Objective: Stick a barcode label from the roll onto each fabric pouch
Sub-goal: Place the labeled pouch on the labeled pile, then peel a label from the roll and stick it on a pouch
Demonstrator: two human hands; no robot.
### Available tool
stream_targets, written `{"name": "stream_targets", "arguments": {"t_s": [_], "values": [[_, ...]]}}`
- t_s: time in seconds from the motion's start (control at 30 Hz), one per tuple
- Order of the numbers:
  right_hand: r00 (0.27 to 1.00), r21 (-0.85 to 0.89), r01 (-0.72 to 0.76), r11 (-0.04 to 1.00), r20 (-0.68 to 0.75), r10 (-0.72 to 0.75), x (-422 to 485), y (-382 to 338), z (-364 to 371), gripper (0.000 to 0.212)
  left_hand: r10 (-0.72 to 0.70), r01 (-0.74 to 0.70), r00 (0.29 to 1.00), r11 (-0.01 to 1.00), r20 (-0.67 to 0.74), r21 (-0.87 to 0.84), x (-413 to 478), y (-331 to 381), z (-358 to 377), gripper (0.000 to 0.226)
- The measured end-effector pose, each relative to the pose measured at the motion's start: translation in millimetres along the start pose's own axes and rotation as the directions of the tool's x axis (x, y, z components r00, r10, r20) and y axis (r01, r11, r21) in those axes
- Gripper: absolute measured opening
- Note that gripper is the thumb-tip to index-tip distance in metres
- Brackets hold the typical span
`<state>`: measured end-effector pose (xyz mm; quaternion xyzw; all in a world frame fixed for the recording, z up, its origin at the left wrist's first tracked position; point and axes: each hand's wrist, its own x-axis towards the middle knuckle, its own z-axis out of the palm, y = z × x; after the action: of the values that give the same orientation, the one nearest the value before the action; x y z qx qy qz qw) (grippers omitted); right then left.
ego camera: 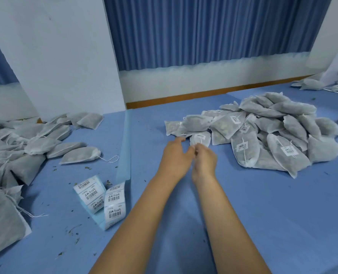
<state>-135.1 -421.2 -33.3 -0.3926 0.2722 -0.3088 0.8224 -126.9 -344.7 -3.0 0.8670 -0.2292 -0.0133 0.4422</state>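
Two hands met beyond the label roll [97, 196], off to its right. The right hand [204, 159] had curled fingers and seemed to pinch the small pouch [200, 137] by its near edge. The left hand [175, 153] lay beside it, fingers loose. Plain pouches [25, 147] lay left of the roll, and the labelled pile [279, 133] lay far right.

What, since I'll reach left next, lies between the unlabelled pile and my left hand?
Head view: a liner strip from the roll crosses between pile and left hand.
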Motion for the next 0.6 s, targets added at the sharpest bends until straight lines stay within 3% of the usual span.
{"name": "stream_targets", "arguments": {"t_s": [0.1, 0.2, 0.3, 0.4, 0.5, 0.6], "values": [[0.976, -0.079, -0.062, 0.995, 0.202, 0.077, -12.5, 16.3, 9.5, 0.033, 0.016, -0.017, 1.000, 0.999, 0.010, 0.034, -5.3, -3.1, -1.3, 0.027], [0.974, -0.236, 0.071, 0.969, 0.226, -0.016, -16.0, 23.7, 15.0, 0.028, 0.025, -0.023, 0.999, 0.997, -0.033, 0.078, -5.3, -10.2, -25.5, 0.028], [0.950, -0.429, 0.136, 0.893, 0.311, 0.004, -20.8, 34.7, 21.4, 0.019, 0.047, -0.048, 0.973, 0.999, -0.225, -0.003, 6.4, -26.8, -74.5, 0.022], [0.917, -0.562, 0.150, 0.813, 0.387, 0.098, -24.7, 52.4, 27.5, 0.019, -0.084, 0.057, 0.907, 0.995, -0.412, -0.077, 22.3, -70.1, -130.4, 0.023], [0.902, -0.643, 0.192, 0.741, 0.414, 0.126, -23.2, 64.7, 28.5, 0.014, -0.151, 0.236, 0.881, 0.961, -0.448, 0.141, 24.7, -132.0, -163.5, 0.033], [0.887, -0.707, 0.258, 0.658, 0.443, 0.129, -18.4, 72.9, 27.8, 0.014, -0.110, 0.218, 0.961, 0.862, -0.252, 0.458, 30.0, -179.2, -169.2, 0.032]]}}
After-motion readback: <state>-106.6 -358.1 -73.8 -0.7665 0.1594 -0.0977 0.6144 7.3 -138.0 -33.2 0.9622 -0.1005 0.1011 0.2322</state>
